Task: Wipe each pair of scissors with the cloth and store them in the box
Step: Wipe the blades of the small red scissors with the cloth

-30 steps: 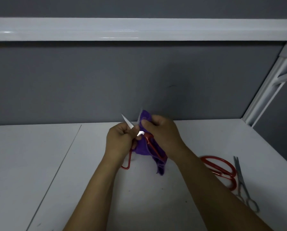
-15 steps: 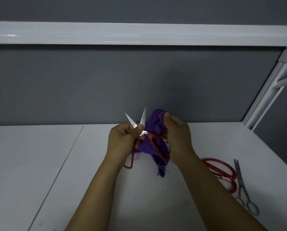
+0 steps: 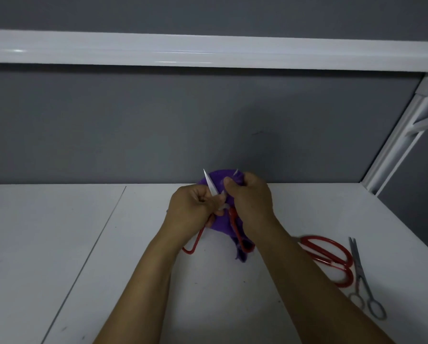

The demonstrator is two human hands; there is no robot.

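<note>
While both hands work above a flat white table [image 3: 96, 269], a pair of open red-handled scissors [image 3: 233, 219] with short pointed steel blades is held upright at the centre, tips toward a grey wall.

Left of these scissors, the left hand [image 3: 190, 209] has its fingers curled round them near the pivot. One red handle loop hangs out below the palm. This grip appears meant to steady the tool and keep the blades parted so each can be reached. The left blade stands bare.

Behind and beneath the scissors bunches a soft purple cloth [image 3: 220, 224], a frayed corner dangling toward the table. Just right of the scissors, the right hand [image 3: 251, 202] pinches the cloth around the other blade, whose tip only just shows. This is probably the wiping step, with the fabric shielding the fingers from the edge.

Well to the right of the held scissors, two more pairs lie flat on the table. These are larger red-handled scissors [image 3: 332, 256] with wide loops and, touching or just beside them, slim all-metal silver scissors [image 3: 362, 276]. Both presumably wait their turn.

No box appears anywhere in view, so nothing can be said of its contents. Above runs a glossy white shelf rail [image 3: 208, 50].
</note>
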